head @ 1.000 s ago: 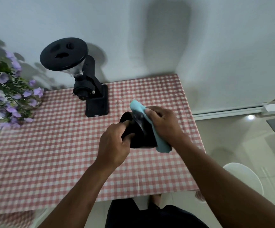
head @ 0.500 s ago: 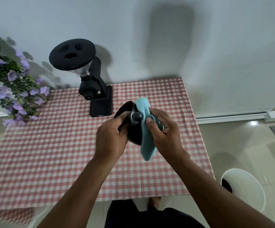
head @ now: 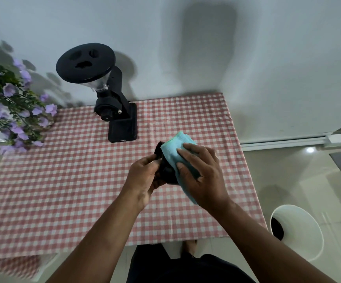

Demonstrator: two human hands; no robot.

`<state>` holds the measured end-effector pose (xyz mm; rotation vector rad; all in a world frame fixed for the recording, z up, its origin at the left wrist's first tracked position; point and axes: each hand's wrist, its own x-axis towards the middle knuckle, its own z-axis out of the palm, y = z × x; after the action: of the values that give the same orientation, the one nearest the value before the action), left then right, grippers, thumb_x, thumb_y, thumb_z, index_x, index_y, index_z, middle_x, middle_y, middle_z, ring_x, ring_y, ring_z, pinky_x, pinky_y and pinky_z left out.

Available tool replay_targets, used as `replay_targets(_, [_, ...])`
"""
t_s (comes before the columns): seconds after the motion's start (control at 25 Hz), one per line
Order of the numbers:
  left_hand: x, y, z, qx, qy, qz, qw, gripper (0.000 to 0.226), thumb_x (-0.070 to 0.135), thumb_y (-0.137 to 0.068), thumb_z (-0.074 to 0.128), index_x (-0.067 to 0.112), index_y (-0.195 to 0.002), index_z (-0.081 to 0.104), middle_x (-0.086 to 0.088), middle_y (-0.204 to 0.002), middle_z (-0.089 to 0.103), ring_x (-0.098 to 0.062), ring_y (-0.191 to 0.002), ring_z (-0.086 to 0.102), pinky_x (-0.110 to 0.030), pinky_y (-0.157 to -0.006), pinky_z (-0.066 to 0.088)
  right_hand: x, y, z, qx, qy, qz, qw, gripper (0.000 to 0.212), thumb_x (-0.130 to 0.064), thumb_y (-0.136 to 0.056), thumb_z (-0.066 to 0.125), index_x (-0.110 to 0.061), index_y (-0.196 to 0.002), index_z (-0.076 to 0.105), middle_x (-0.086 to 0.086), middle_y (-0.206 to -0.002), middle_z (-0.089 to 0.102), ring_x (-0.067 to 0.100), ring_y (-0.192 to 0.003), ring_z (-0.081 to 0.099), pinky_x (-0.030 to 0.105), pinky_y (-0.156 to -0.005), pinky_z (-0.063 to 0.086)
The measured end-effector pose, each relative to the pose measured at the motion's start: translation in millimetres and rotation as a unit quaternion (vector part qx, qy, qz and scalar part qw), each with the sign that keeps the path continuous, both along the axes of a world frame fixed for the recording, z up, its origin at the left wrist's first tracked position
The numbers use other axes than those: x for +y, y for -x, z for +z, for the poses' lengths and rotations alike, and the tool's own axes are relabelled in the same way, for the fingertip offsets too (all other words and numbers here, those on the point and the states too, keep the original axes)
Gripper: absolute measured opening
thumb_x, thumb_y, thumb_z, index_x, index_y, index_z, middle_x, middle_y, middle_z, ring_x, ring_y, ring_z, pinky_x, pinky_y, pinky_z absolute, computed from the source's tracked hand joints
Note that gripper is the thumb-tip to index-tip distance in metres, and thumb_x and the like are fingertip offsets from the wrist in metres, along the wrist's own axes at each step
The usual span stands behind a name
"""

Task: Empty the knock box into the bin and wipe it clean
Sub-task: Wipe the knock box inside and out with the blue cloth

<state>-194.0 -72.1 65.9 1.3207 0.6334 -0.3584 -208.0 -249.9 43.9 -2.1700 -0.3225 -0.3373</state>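
I hold the black knock box (head: 166,172) above the right half of the table, tipped on its side. My left hand (head: 145,178) grips its left rim. My right hand (head: 201,174) presses a light blue cloth (head: 175,150) flat against the box's right side, and the cloth covers most of the box. The cloth's lower end hangs out below my right palm. The white bin (head: 300,229) stands on the floor to the right of the table, with dark contents showing inside.
A black coffee grinder (head: 112,99) stands at the back of the table on the red-and-white checked tablecloth (head: 63,180). Purple flowers (head: 12,111) lean over the table's back left corner. A white wall runs behind.
My right hand has slid the cloth round from the box's mouth onto its right side, fingers now spread flat. The box's opening and bar are now covered. My left hand keeps its grip.
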Motion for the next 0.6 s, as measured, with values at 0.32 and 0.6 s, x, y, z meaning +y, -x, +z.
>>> replay_targets(0.32, [-14, 21, -44, 0.069, 0.053, 0.014, 0.996, 0.025, 0.005, -0.104, 0.059, 0.002, -0.123, 0.074, -0.025, -0.114, 0.08, -0.04, -0.101, 0.079, -0.048, -0.08, 0.066, -5, 27, -35, 0.069, 0.107, 0.0, 0.992, 0.035, -0.029, -0.104, 0.06, -0.015, -0.136, 0.067, 0.007, -0.144, 0.064, 0.026, -0.133, 0.054, 0.048, -0.108, 0.048])
replay_targets(0.6, [-7, 22, -44, 0.012, 0.022, -0.05, 0.998, 0.04, -0.006, -0.101, 0.055, 0.014, -0.132, 0.07, -0.013, -0.086, 0.082, -0.02, -0.067, 0.076, -0.03, -0.06, 0.061, -12, -29, -23, 0.208, 0.025, -0.024, 0.978, 0.031, -0.035, -0.106, 0.05, -0.021, -0.108, 0.078, -0.001, -0.102, 0.08, 0.016, -0.091, 0.072, 0.029, -0.076, 0.052])
